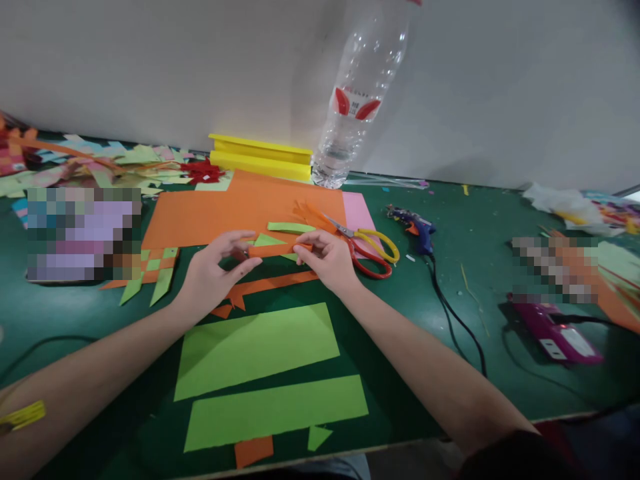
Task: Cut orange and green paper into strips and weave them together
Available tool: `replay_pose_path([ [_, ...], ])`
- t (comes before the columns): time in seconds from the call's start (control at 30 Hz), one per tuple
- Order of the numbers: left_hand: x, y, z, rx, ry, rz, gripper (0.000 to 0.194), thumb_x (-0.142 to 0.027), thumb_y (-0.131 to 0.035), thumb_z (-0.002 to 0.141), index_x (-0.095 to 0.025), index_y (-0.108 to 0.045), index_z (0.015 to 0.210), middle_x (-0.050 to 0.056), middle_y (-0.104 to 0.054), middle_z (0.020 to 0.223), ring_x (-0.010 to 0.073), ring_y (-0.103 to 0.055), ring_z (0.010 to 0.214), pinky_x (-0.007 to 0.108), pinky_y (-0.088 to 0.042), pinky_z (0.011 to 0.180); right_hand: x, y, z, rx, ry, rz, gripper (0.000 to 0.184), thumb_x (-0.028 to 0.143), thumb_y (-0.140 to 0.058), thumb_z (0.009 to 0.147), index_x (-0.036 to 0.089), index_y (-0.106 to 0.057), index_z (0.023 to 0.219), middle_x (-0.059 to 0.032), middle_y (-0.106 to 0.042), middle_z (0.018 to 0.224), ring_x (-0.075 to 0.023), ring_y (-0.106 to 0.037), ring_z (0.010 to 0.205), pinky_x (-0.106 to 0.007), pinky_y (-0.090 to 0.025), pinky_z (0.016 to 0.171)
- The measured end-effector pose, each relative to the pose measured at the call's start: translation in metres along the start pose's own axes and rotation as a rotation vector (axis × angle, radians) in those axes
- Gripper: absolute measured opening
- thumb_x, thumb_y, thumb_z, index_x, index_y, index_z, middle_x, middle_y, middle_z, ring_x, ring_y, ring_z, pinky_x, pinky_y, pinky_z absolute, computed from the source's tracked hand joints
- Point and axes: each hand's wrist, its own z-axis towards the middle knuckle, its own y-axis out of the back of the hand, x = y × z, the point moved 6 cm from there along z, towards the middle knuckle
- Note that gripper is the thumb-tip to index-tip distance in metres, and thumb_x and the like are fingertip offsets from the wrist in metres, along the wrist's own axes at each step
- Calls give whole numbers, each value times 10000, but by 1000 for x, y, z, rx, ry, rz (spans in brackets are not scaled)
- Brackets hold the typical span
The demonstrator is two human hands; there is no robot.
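Observation:
An orange paper strip (pixel 273 251) is stretched between my two hands above the table. My right hand (pixel 323 257) pinches its right end between thumb and fingers. Around the left end, the fingers and thumb of my left hand (pixel 215 267) are curled; their exact contact is partly hidden. Behind and under the strip lie green paper pieces (pixel 293 228). Below my hands is another orange strip (pixel 275 283) with small scraps. Two wide green paper pieces (pixel 260 350) lie closer to me. Scissors (pixel 373 248) with yellow and red handles rest just right of my right hand.
A large orange sheet (pixel 195 217) lies behind my hands. Farther back stand a yellow folded piece (pixel 260 158) and a plastic bottle (pixel 357 100). Right are a glue gun (pixel 417 230) with its cord and a magenta power strip (pixel 555 330). A woven paper piece (pixel 155 270) sits left.

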Motion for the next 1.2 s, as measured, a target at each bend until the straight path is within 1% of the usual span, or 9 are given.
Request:
replay_pose_path([
  [0.07,1,-1,0,13,22,-22,435,-487,-657,810,-217,-611,1147,16,-708,861,167,-674,698,302,-545,761,1,0,0,0,0,-1,174,294,-703,760,179,-625,864,-4,-679,748,-101,-637,562,-248,-514,563],
  [0.23,3,-4,0,76,60,-73,286,-463,-605,858,-199,-674,944,15,-736,799,155,-664,655,276,-542,731,4,-1,-1,12,-10,-22,203,345,-702,761,182,-630,860,-17,-688,772,-111,-646,581,-263,-517,576],
  [0.37,5,-4,0,80,82,-84,272,-439,-590,872,-190,-677,938,22,-743,813,152,-664,665,271,-544,722,4,-1,-2,-4,-27,-25,272,371,-726,737,185,-627,909,-35,-706,856,-112,-659,587,-279,-537,618],
  [0.5,6,-3,0,77,82,-90,263,-426,-586,880,-185,-675,937,27,-738,797,160,-667,666,280,-546,706,6,-1,-3,16,-20,-56,370,373,-775,682,203,-635,979,-57,-716,975,-171,-700,810,-317,-556,747],
  [0.6,3,-4,-1,89,35,-58,239,-406,-570,893,-205,-681,958,20,-733,799,166,-670,682,290,-545,707,9,-5,-4,64,14,-91,322,353,-778,680,209,-658,941,-57,-719,994,-199,-681,946,-337,-549,826],
  [0.7,-4,-4,-1,94,-62,22,225,-411,-558,894,-241,-697,946,20,-731,809,197,-673,785,334,-538,769,12,-10,-6,121,68,-165,256,350,-762,703,210,-681,901,-46,-728,952,-199,-683,918,-349,-542,850],
  [0.87,-13,-5,-1,76,-158,104,238,-417,-553,888,-259,-691,775,15,-726,766,230,-654,898,418,-495,896,16,-16,-10,173,148,-270,139,328,-730,751,209,-703,817,-33,-741,859,-182,-690,808,-323,-543,789],
  [1.0,-11,-4,-1,78,-120,87,232,-406,-555,888,-244,-700,808,29,-726,819,226,-659,882,377,-526,816,18,-13,-10,135,132,-254,134,338,-711,772,205,-707,789,-29,-742,796,-170,-687,736,-297,-540,708],
  [1.2,0,-3,0,79,-2,5,245,-418,-564,890,-213,-690,938,18,-730,778,180,-672,716,301,-547,713,11,-9,-9,112,24,-138,198,387,-672,804,191,-695,800,-35,-747,756,-140,-656,635,-271,-527,620],
])
